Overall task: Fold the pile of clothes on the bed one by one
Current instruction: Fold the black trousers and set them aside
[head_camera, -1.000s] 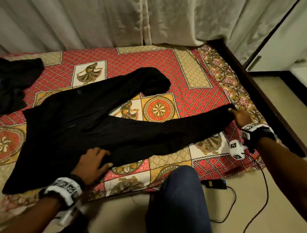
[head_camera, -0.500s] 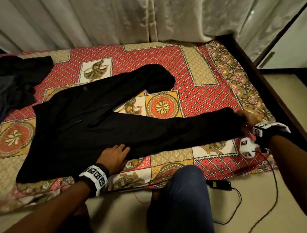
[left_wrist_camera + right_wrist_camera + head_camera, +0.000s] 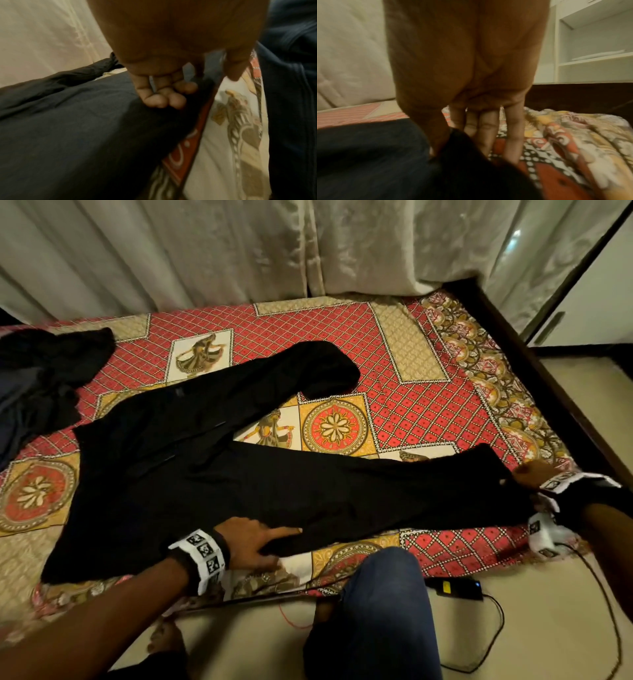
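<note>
Two hands meet smooth matte black trousers (image 3: pixel 274 484): left hand (image 3: pixel 253 539) presses loosely spread, right hand (image 3: pixel 531 474) pinches the hem (image 3: pixel 496 463).

No readable text, brand or number shows; the wristbands (image 3: pixel 202 553) carry only black-and-white square marker patterns.
</note>
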